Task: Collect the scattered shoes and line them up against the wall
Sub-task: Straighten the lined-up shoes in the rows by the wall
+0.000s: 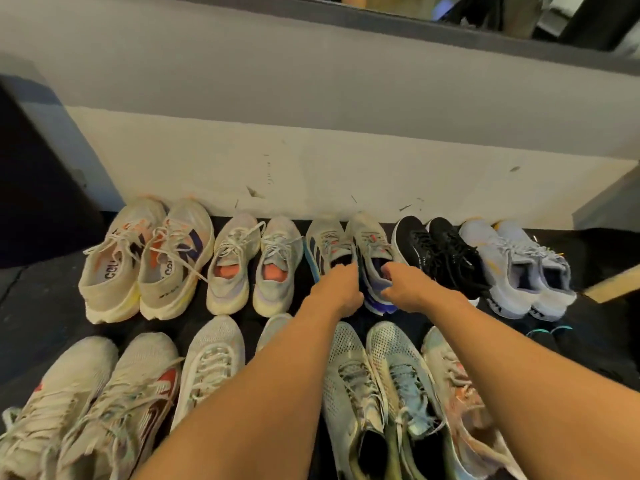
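Left hand (337, 289) fingers curl on grey shoe (325, 244). Right hand (412, 285) pinches other grey shoe (372, 244). Hard shove may bump black shoes (436, 251), make row at wall (311, 161) crooked.

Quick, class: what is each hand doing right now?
Left hand: holding left blue-soled shoe by its heel.
Right hand: holding right blue-soled shoe by its heel.

The white shoe (213, 344) near the floor's (34, 306) front edge is open mesh cloth. The grey pair (370, 237) is finer knit on smooth foam soles. The black pair (440, 251) is matt knit. The wall (311, 161) is matt, scuffed paint.
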A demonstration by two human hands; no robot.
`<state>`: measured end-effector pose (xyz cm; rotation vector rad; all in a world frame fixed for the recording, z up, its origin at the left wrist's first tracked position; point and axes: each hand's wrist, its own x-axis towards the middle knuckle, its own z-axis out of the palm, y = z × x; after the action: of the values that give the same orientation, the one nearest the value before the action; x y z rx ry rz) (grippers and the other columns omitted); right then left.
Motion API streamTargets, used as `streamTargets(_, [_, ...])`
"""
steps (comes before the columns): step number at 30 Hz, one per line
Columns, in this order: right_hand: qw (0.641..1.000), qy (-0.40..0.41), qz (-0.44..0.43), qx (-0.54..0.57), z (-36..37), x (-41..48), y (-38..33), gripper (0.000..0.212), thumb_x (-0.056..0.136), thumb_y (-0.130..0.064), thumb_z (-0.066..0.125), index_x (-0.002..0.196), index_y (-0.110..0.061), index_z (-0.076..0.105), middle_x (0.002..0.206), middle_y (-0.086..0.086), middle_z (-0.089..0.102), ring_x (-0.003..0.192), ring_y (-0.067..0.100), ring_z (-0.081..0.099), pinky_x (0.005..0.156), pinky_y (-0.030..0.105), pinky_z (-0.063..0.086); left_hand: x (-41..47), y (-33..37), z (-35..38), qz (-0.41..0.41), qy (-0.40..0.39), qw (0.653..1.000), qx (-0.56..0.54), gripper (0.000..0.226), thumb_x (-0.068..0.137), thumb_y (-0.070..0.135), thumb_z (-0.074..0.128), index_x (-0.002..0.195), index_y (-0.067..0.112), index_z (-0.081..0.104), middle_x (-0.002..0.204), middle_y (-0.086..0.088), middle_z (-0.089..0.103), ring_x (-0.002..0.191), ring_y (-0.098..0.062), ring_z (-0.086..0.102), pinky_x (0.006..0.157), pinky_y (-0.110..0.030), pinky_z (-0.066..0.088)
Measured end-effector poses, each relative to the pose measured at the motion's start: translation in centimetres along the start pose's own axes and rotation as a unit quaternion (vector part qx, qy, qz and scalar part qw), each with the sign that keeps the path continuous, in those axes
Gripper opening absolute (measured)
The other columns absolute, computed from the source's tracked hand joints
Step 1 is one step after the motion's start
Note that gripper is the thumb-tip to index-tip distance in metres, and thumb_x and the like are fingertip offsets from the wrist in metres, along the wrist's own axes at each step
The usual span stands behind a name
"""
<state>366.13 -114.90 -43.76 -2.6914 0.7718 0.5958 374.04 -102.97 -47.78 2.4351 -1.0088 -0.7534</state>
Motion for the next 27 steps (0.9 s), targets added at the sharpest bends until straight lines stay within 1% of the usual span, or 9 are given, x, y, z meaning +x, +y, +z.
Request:
streamTargets(5, [0.999, -0.016, -0.028, -0.015, 0.9, 0.1, 1.4, 0.040, 0.094, -0.019, 0.051, 0.130, -0.003, 0.044, 0.133, 0.018, 0.049, 0.117, 0.033, 0.050, 0.091, 0.039, 0.044, 0.8, 0.7, 1.4, -0.013, -0.054, 0.997, 0.052, 0.029, 0.093, 0.019, 0.053, 0.118, 0.008, 0.043, 0.121, -0.015, 0.049, 0.107, -0.035, 0.051, 0.084, -0.043, 0.046])
streamTargets(8, [0.998, -0.044, -0.034, -0.019, 1.6, 1.0, 2.2, 0.034, 0.093, -0.018, 0.052, 0.125, -0.005, 0.044, 0.131, 0.017, 0.047, 0.108, 0.031, 0.051, 0.082, 0.036, 0.045, 1.4, 1.2, 1.3, 0.005, -0.073, 0.993, 0.091, 0.014, 0.096, 0.017, 0.047, 0.105, 0.007, 0.044, 0.113, -0.018, 0.051, 0.099, -0.036, 0.053, 0.084, -0.047, 0.048])
streamTargets(10, [0.998, -0.043, -0.047, -0.020, 1.5, 1.9, 2.5, 0.040, 0.092, -0.018, 0.053, 0.128, -0.005, 0.042, 0.135, 0.018, 0.043, 0.112, 0.032, 0.050, 0.088, 0.038, 0.045, 1.6, 1.1, 1.0, 0.003, -0.077, 0.990, 0.119, 0.013, 0.095, 0.014, 0.048, 0.101, 0.003, 0.049, 0.106, -0.019, 0.053, 0.094, -0.037, 0.055, 0.082, -0.048, 0.049])
streamTargets(12, [0.998, -0.039, -0.044, -0.014, 1.8, 2.8, 2.9, 0.056, 0.092, -0.017, 0.053, 0.142, -0.004, 0.030, 0.144, 0.019, 0.035, 0.126, 0.036, 0.043, 0.100, 0.042, 0.042, 1.6, 1.1, 1.1, -0.006, -0.068, 0.989, 0.130, 0.025, 0.094, 0.014, 0.051, 0.114, 0.000, 0.052, 0.110, -0.018, 0.049, 0.099, -0.039, 0.054, 0.085, -0.047, 0.049])
streamTargets(14, [0.998, -0.048, -0.029, -0.007, 2.8, 3.3, 3.4, 0.061, 0.094, -0.017, 0.052, 0.145, -0.003, 0.023, 0.150, 0.019, 0.026, 0.132, 0.037, 0.038, 0.105, 0.044, 0.039, 1.7, 1.0, 1.6, -0.025, -0.048, 0.990, 0.130, 0.033, 0.094, 0.016, 0.052, 0.123, -0.001, 0.049, 0.120, -0.018, 0.043, 0.106, -0.041, 0.052, 0.090, -0.048, 0.047])
streamTargets(18, [0.999, 0.002, -0.036, -0.004, 5.7, 3.8, 3.7, 0.049, 0.093, -0.011, 0.051, 0.136, -0.001, 0.030, 0.143, 0.019, 0.029, 0.121, 0.042, 0.045, 0.095, 0.046, 0.043, 2.5, 0.6, 2.3, -0.079, -0.002, 0.988, 0.135, 0.036, 0.096, 0.022, 0.052, 0.123, -0.002, 0.053, 0.128, -0.018, 0.044, 0.111, -0.042, 0.053, 0.092, -0.047, 0.045])
streamTargets(21, [0.997, 0.041, -0.051, -0.029, 6.4, 3.8, 2.9, 0.040, 0.092, -0.005, 0.047, 0.131, -0.001, 0.036, 0.133, 0.018, 0.035, 0.114, 0.045, 0.048, 0.086, 0.048, 0.043, 3.3, 0.2, 2.5, -0.084, 0.035, 0.981, 0.172, 0.035, 0.096, 0.022, 0.052, 0.123, -0.001, 0.055, 0.128, -0.018, 0.047, 0.109, -0.041, 0.055, 0.092, -0.048, 0.048])
streamTargets(24, [0.994, 0.057, -0.087, -0.028, 6.5, 3.9, 2.4, 0.039, 0.091, -0.003, 0.047, 0.129, -0.002, 0.041, 0.126, 0.016, 0.038, 0.110, 0.045, 0.050, 0.079, 0.049, 0.043, 4.0, -0.2, 3.1, -0.072, 0.067, 0.966, 0.238, 0.027, 0.096, 0.013, 0.049, 0.118, -0.001, 0.057, 0.128, -0.017, 0.046, 0.104, -0.041, 0.057, 0.083, -0.047, 0.049])
streamTargets(27, [0.993, 0.072, -0.093, -0.013, 6.1, 4.1, 3.3, 0.034, 0.093, -0.004, 0.047, 0.127, -0.004, 0.045, 0.123, 0.014, 0.040, 0.106, 0.042, 0.052, 0.073, 0.044, 0.040, 4.3, 0.1, 3.3, -0.056, 0.086, 0.958, 0.267, 0.026, 0.096, 0.019, 0.049, 0.113, 0.002, 0.060, 0.123, -0.013, 0.049, 0.100, -0.038, 0.059, 0.075, -0.045, 0.049])
